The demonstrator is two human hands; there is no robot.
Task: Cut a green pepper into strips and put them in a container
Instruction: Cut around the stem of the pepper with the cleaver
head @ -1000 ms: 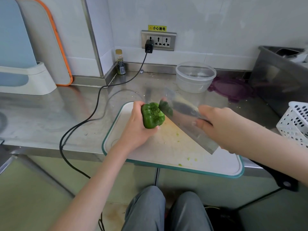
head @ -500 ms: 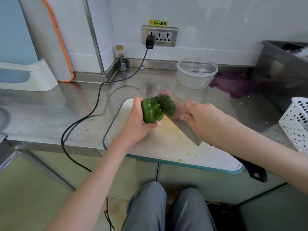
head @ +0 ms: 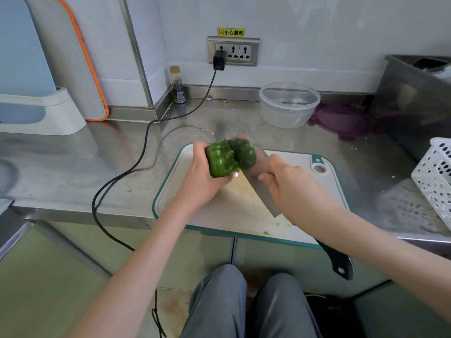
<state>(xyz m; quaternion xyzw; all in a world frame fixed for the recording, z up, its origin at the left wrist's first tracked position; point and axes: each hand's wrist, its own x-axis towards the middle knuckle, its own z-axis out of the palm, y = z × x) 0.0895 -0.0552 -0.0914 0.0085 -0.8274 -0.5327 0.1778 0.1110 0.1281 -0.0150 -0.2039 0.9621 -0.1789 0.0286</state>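
Note:
My left hand [head: 203, 184] grips a whole green pepper [head: 229, 157] above the far left part of the white, green-rimmed cutting board [head: 305, 162], stem side towards me. My right hand [head: 292, 189] holds a cleaver [head: 258, 184] by the blade's spine, and the blade edge meets the pepper beside the stem. The knife's black handle [head: 338, 262] sticks out past the counter's front edge under my right forearm. A clear round container [head: 289, 104] stands behind the board, with nothing in it.
A purple lid [head: 341, 120] lies right of the container. A dark metal bin [head: 415, 98] and a white perforated basket [head: 436, 179] stand at the right. A black cable [head: 146, 140] runs from the wall socket across the steel counter. A small bottle [head: 178, 86] stands in the corner.
The cleaver came down from a raised position to the pepper, and the blade now sits against it near the stem. My left hand turned the pepper slightly.

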